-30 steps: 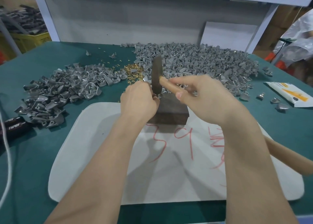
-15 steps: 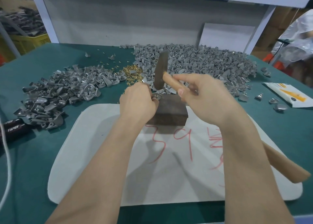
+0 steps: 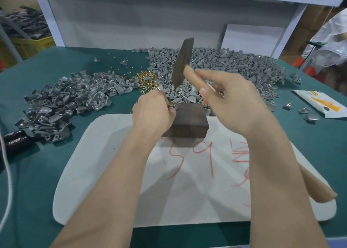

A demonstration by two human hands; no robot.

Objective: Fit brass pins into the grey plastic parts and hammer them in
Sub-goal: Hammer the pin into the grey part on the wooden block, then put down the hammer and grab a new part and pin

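My right hand (image 3: 232, 105) grips the wooden handle of a hammer (image 3: 183, 62), whose dark steel head is raised and tilted above a dark metal block (image 3: 189, 120). At the block's left top edge my left hand (image 3: 153, 109) pinches a small grey plastic part (image 3: 173, 105) with a brass pin in it. Behind my left hand lies a heap of loose brass pins (image 3: 146, 79). Grey plastic parts form a big pile at the back right (image 3: 234, 65) and another pile on the left (image 3: 62, 103).
The block stands on a white pad (image 3: 112, 172) with red scribbles, on a green table (image 3: 37, 172). A white and orange packet (image 3: 317, 102) and a few loose parts lie at right. Black cylinders (image 3: 16, 139) and a white cord (image 3: 7, 182) sit at the left edge.
My right hand has lifted the hammer, and its head now stands higher and more tilted above the block. My left hand stays at the block with the part.
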